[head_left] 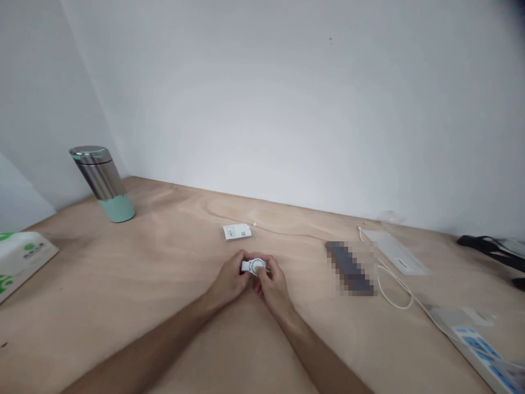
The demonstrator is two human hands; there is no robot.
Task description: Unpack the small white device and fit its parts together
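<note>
A small white wristwatch (pixel 257 266) with a round, pale dial is held just above the wooden table, between my two hands. My left hand (pixel 230 278) is closed on the strap at the watch's left side. Fingers of my right hand (pixel 274 284) grip the case from the right, the thumb resting at the lower edge of the dial. Part of the strap is hidden behind the fingers. Beyond the hands lies a small white printed tag (pixel 237 232) with a thin string at its right end.
A steel and mint-green thermos (pixel 104 183) stands at the back left; a white and green tissue package (pixel 24 260) lies near the left edge. To the right are a pixelated dark phone (pixel 353 269), a white cable (pixel 410 290), a clear plastic sleeve (pixel 396 251) and a blue-and-white box (pixel 478 347).
</note>
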